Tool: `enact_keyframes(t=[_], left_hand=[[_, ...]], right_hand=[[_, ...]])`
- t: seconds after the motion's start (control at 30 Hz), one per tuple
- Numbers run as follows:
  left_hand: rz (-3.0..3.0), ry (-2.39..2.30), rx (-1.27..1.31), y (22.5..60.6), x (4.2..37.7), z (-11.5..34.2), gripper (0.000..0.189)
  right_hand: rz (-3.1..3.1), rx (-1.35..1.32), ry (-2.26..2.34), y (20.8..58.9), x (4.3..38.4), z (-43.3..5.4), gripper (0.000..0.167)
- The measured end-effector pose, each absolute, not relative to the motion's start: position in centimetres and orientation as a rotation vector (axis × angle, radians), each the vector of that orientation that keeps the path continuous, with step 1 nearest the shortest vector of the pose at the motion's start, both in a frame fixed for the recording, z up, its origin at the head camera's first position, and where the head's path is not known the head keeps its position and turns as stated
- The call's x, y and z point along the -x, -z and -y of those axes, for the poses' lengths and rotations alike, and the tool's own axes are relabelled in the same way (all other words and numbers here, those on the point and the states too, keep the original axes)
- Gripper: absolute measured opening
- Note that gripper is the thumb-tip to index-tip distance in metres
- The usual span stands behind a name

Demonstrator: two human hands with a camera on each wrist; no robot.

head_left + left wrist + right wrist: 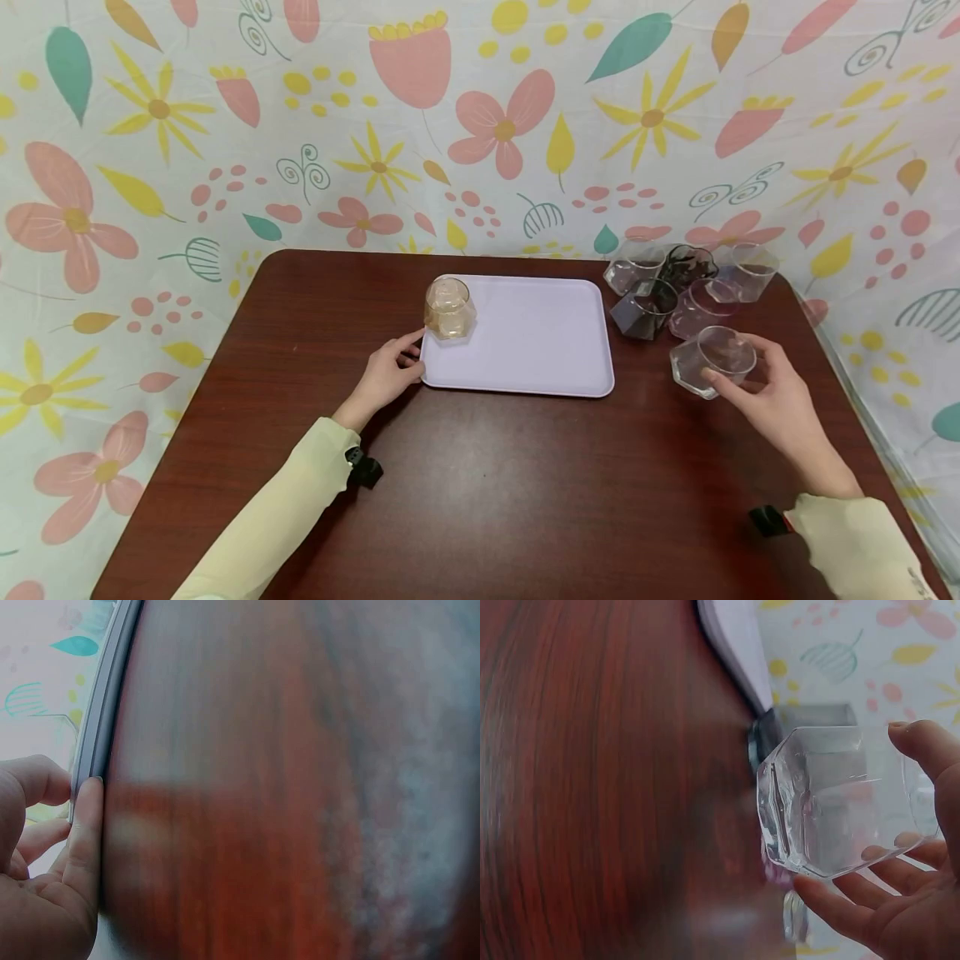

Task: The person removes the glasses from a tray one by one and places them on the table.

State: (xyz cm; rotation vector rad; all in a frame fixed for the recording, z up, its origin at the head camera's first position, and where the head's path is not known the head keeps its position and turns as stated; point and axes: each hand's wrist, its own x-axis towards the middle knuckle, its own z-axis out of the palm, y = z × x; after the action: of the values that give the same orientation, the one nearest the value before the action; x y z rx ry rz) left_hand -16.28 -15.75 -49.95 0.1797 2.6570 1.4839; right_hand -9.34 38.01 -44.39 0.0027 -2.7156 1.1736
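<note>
My right hand (780, 400) grips a clear faceted glass (705, 367) between thumb and fingers, at the right of the table. In the right wrist view the thumb lies near the rim of this glass (832, 802) and the fingers spread along its far side. My left hand (386, 375) holds the left edge of a pale lilac tray (532, 333); in the left wrist view thumb and fingers meet at the tray's rim (109, 697). An amber-tinted glass (450, 312) stands on the tray's left end, just beyond the left fingertips.
Several glasses crowd the table's back right corner: a dark grey one (647, 312), a black-patterned one (688, 268), a purple-tinted one (701, 308) and clear ones (750, 271). The brown table (480, 483) backs onto a floral curtain (300, 150).
</note>
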Motion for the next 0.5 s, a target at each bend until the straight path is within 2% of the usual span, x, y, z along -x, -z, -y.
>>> enact_keyframes(t=[0.17,0.5], left_hand=[[-2.66,-1.473,-0.192,50.0,16.3,15.7,0.064],[-2.652,-1.48,-0.18,49.8,16.2,15.8,0.064]], right_hand=[[2.718,0.018,-1.148,44.5,9.4,-40.0,0.071],[2.65,-0.065,-1.252,44.6,10.8,-44.0,0.059]])
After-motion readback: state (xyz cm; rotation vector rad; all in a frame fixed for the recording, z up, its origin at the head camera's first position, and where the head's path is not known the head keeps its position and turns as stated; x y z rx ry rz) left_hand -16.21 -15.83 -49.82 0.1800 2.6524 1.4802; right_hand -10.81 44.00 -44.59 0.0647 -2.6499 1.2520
